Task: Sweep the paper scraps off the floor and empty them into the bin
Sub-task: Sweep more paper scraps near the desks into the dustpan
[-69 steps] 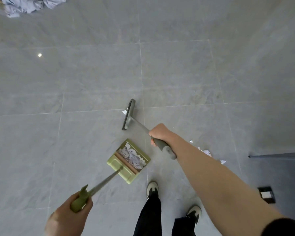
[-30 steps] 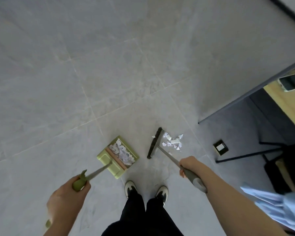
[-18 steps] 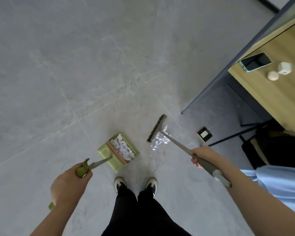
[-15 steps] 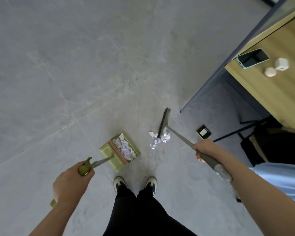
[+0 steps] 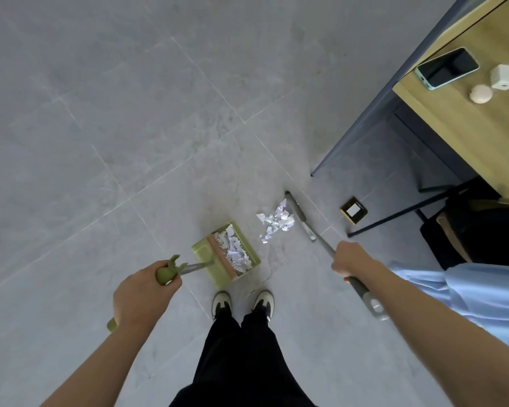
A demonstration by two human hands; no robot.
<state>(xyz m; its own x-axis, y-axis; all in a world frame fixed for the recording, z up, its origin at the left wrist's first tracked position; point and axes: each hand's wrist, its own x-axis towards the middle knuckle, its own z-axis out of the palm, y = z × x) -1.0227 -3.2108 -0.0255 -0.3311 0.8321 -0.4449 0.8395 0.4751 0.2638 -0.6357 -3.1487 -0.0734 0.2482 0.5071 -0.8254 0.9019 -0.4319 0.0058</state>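
Observation:
A green dustpan (image 5: pixel 249 258) stands on the grey tiled floor just ahead of my shoes, holding torn white paper. My left hand (image 5: pixel 141 292) grips its long green handle. A small pile of white paper scraps (image 5: pixel 276 221) lies on the floor to the right of the dustpan, apart from it. The grey broom head (image 5: pixel 296 211) rests on the floor right beside the pile, on its right side. My right hand (image 5: pixel 350 259) is closed around the broom's handle. No bin is in view.
A wooden desk (image 5: pixel 467 118) with a dark metal frame fills the upper right; a phone (image 5: pixel 447 67), a white cube and a small round object lie on it. A floor socket (image 5: pixel 353 210) sits near the broom. A black bag (image 5: pixel 482 230) stands under the desk.
The view turned right toward the desk. The broom head swung from the left of the scrap pile over to its right side; the scraps shifted slightly toward the dustpan, which barely moved.

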